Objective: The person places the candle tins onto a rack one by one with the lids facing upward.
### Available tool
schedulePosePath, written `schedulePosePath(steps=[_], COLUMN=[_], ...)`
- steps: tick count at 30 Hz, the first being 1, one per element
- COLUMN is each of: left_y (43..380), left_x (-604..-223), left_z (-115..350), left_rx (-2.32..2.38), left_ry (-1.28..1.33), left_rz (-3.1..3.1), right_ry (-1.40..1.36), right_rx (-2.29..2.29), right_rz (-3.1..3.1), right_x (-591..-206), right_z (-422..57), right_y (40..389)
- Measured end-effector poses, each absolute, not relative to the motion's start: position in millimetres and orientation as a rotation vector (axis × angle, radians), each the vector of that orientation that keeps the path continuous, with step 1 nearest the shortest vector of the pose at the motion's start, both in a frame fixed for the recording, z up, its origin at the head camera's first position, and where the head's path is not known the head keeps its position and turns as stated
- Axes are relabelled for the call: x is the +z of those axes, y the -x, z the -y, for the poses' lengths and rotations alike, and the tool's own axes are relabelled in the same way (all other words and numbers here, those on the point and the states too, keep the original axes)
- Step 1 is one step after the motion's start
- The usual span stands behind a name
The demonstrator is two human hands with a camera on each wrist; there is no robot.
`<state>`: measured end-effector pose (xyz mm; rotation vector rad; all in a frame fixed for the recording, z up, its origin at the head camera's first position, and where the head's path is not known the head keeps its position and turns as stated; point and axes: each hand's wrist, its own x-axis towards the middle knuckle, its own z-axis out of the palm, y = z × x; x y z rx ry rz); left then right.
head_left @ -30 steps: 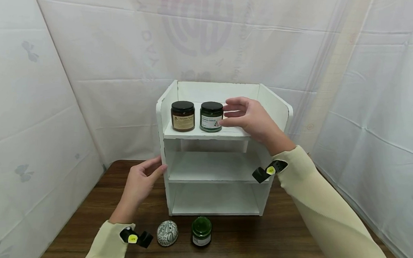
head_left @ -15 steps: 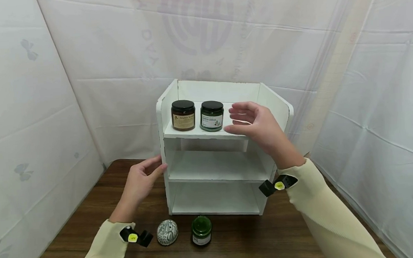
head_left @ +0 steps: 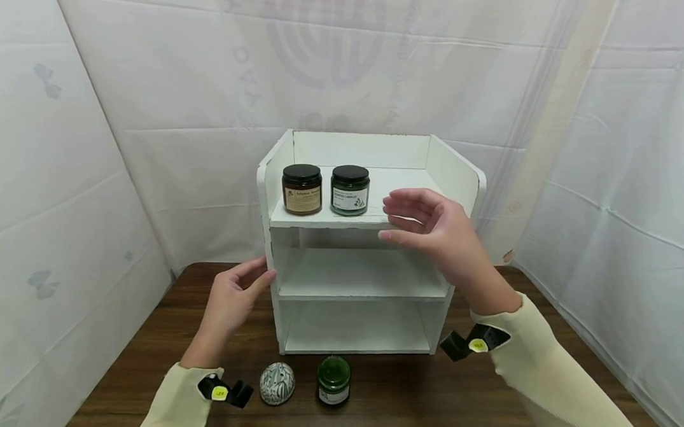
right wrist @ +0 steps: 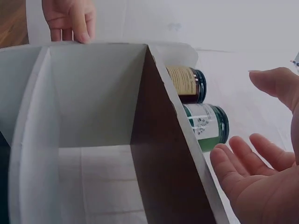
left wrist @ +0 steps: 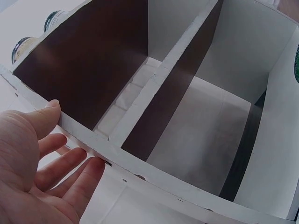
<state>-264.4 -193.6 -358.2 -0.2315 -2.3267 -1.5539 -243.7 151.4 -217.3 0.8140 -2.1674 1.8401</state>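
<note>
A white shelf unit (head_left: 351,288) stands on the table. A brown jar with a tan label (head_left: 303,191) and a green scented candle jar (head_left: 350,191) sit side by side on its top tier, both black-lidded. My left hand (head_left: 234,301) touches the unit's left side, thumb at the front edge and loosely bent fingers against the outer face, as the left wrist view (left wrist: 51,163) shows. To the right of the green jar, my right hand (head_left: 434,228) hovers before the top tier, fingers apart from the thumb. Nothing lies between them; the right wrist view shows a gap to the jar (right wrist: 205,125).
On the dark wooden table (head_left: 407,402) in front of the unit lie a patterned black-and-white rounded object (head_left: 277,383) and another green jar (head_left: 334,381). White cloth (head_left: 199,86) hangs behind and on both sides.
My right hand has let go of the green candle jar and drawn back, moving right and downward. The left hand stays at the unit's side; both jars stand still.
</note>
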Motion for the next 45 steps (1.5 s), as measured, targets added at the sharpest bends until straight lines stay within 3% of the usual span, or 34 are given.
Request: schedulePosePath(steps=[12, 35, 45], left_y=[263.6, 265.2, 263.9], left_x=[-357.0, -357.8, -357.2], left_z=[195.0, 196.5, 196.2], left_rx=[-1.546, -1.548, -1.539], left_ry=[0.234, 0.253, 0.243], left_rz=[2.341, 2.343, 2.353], right_ry=[-1.0, -1.237, -1.129], right_rx=[2.045, 2.08, 2.1], right_rz=[2.113, 1.847, 1.877], right_x=[-256.0, -357.4, -388.5], right_z=[-147.3, -127.5, -122.1], right_y=[220.7, 226.5, 227.3])
